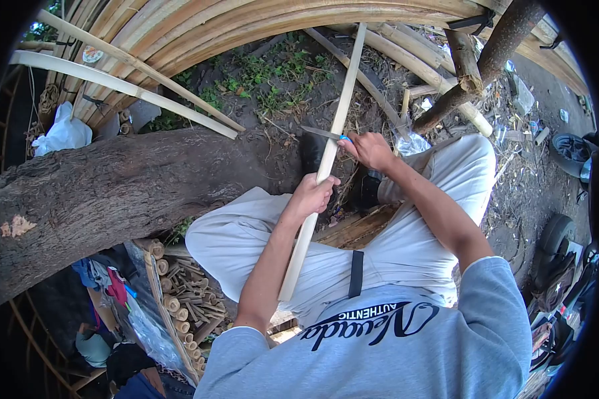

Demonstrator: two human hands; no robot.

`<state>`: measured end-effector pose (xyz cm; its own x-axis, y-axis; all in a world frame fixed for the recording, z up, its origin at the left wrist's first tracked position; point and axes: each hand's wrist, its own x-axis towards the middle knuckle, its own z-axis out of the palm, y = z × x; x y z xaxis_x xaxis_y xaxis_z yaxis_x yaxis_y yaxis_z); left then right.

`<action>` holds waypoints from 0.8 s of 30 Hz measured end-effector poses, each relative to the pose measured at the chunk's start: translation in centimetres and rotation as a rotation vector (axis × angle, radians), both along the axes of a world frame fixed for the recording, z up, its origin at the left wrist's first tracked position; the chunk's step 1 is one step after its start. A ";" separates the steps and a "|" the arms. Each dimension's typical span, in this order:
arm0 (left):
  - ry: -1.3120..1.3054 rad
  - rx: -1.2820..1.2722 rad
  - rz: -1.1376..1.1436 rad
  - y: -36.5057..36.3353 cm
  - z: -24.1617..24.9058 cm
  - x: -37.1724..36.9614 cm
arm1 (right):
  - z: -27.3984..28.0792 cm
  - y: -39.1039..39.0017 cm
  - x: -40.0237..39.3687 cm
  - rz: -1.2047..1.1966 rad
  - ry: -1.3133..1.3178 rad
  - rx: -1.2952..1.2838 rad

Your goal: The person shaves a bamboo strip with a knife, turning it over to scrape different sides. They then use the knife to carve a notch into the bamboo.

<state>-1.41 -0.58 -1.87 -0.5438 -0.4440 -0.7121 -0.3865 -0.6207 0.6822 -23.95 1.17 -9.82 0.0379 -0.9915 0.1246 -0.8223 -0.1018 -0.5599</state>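
A long pale strip, likely bamboo or wood point(345, 93), slants from my lap up over the ground. My left hand point(311, 196) is wrapped round it at about its middle. Farther up the strip, my right hand point(371, 151) is closed on the blue handle of a knife point(323, 133). The knife's blade lies across the strip and points to the left. How the fingers grip the handle is partly hidden. The strip's lower end rests by my left thigh.
A thick tree trunk point(113, 183) lies at the left. Long strips point(246, 33) are stacked along the top, and two loose pale strips point(123, 85) lean near a white plastic bag point(64, 131). Cut poles point(180, 302) are piled at lower left. A forked branch point(469, 83) stands at upper right.
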 end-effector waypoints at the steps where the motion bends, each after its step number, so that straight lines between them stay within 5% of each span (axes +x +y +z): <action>1: 0.000 -0.002 0.003 -0.1 0.0 0.0 | 0.1 0.0 0.4 0.003 0.000 -0.002; 5: -0.031 -0.058 0.013 -0.3 -0.4 -0.1 | 2.7 1.5 3.1 -0.135 -0.226 0.121; 7: -0.056 -0.079 0.006 -0.2 -1.2 0.3 | 3.7 2.8 3.8 0.118 -0.239 0.061; 15: -0.165 -0.772 -0.126 1.0 -3.0 0.2 | 3.3 4.2 3.8 0.177 -0.076 0.076; 19: -0.289 -0.629 -0.178 0.4 -1.5 0.3 | 0.3 1.0 0.7 0.026 0.008 0.034; 21: -0.236 -0.580 -0.158 0.6 -1.6 0.4 | -2.0 -0.5 -0.1 -0.230 -0.056 0.089; 24: -0.201 -0.416 -0.125 0.7 -1.4 0.1 | -3.6 -0.2 0.3 -0.228 -0.105 -0.069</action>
